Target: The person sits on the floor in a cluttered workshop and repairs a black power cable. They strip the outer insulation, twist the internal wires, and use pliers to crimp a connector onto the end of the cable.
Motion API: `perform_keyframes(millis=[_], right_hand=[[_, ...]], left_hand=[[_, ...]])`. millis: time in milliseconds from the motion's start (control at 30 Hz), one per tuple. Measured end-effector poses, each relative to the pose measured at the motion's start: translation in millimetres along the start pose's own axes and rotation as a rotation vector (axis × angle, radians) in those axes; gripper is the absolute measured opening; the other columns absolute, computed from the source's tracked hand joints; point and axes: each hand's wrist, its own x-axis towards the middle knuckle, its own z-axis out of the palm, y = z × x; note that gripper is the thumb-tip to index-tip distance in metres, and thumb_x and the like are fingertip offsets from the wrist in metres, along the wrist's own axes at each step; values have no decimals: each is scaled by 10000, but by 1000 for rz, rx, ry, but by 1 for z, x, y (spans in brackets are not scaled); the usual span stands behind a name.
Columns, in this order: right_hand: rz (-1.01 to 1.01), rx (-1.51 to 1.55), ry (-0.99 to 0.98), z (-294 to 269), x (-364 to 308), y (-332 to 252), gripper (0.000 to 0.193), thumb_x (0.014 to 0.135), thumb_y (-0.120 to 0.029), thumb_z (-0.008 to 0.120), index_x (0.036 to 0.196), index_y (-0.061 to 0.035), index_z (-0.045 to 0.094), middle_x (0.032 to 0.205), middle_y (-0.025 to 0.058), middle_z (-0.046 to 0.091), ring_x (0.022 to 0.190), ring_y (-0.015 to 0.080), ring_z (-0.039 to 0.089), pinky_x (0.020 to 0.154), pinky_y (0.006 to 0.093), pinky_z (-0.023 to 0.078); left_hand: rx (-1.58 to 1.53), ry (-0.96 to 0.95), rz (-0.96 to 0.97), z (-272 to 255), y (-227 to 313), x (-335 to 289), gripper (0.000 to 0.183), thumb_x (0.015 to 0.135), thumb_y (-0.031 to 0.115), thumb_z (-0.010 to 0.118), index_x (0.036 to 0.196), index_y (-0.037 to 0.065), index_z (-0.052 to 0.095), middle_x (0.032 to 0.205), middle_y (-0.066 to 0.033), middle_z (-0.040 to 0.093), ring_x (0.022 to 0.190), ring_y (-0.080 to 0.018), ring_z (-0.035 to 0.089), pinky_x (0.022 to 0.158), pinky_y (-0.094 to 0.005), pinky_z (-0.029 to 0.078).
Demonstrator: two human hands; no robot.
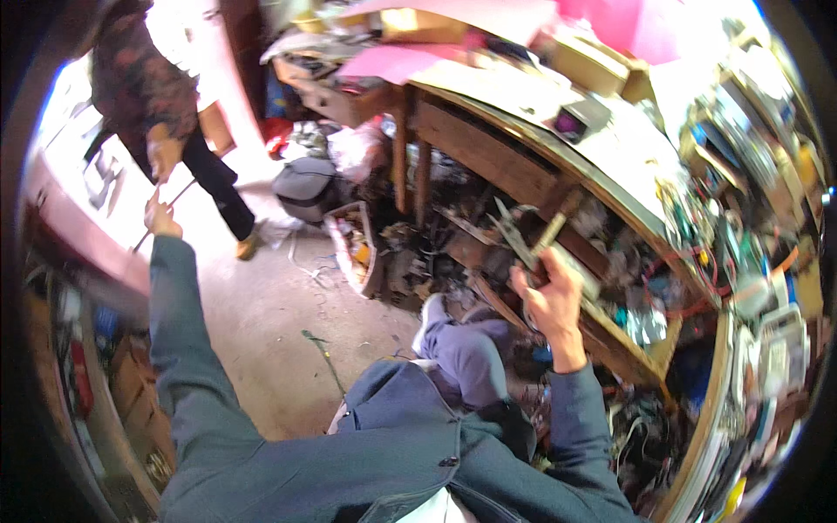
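Note:
Stretched out to the far left, my left hand (162,218) is closed round a thin dark rod (181,193), whose ends stick out on both sides. Just beyond it, another person's hand (163,153) reaches down close to my fingers; I cannot tell whether they touch. Over on the right, my right hand (553,298) grips scissors (513,234) with slim pointed metal blades, slightly apart and pointing away from me. A pale narrow strip (550,230) also rises beside that hand's fingers; its lower end is hidden. The scissors' handles are mostly covered by my palm.
A cluttered wooden table (488,144) runs along the right, with cardboard boxes (580,65) on top and scraps beneath. A grey bag (304,187) and an open carton (370,261) stand on the concrete floor (275,327). Packed shelves (772,349) line the right edge.

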Motion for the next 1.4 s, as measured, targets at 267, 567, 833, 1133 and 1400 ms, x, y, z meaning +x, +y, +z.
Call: perform_keyframes(millis=[267, 567, 833, 1133, 1400], right_hand=[[140, 36, -27, 14, -16, -17, 312, 769, -196, 848, 817, -45, 579, 663, 86, 599, 569, 241, 593, 565, 344, 479], [335, 46, -106, 19, -50, -16, 356, 771, -262, 843, 854, -20, 595, 711, 158, 643, 646, 334, 654, 610, 407, 506], [345, 55, -199, 26, -53, -12, 378, 765, -299, 839, 907, -33, 609, 797, 144, 668, 746, 338, 673, 672, 428, 518], [396, 75, -282, 31, -59, -13, 390, 782, -331, 822, 896, -30, 603, 792, 135, 660, 739, 342, 660, 667, 431, 512], [362, 59, -336, 27, -61, -16, 400, 783, -310, 807, 932, -13, 584, 842, 171, 658, 794, 377, 661, 699, 449, 515]], left_hand=[[-45, -1054, -134, 139, 16, -400, 241, 1029, 159, 650, 1219, 21, 703, 1106, -100, 755, 1057, -168, 701, 956, -305, 553], [-54, -1247, -480, 189, 20, -547, 212, 972, 41, 709, 1169, -23, 663, 983, -52, 727, 809, -101, 676, 741, -239, 541], [-47, -1194, -687, 175, 20, -554, 176, 1066, 207, 626, 1122, 41, 649, 799, 57, 567, 633, 0, 438, 511, -172, 359], [-231, -1179, -1141, 163, 25, -554, 128, 1075, 206, 593, 1030, 87, 585, 689, 74, 413, 478, -11, 279, 407, -211, 199], [-238, -1199, -1205, 161, 23, -558, 220, 1082, 229, 589, 948, 55, 583, 619, 94, 336, 468, -16, 254, 413, -215, 190]])
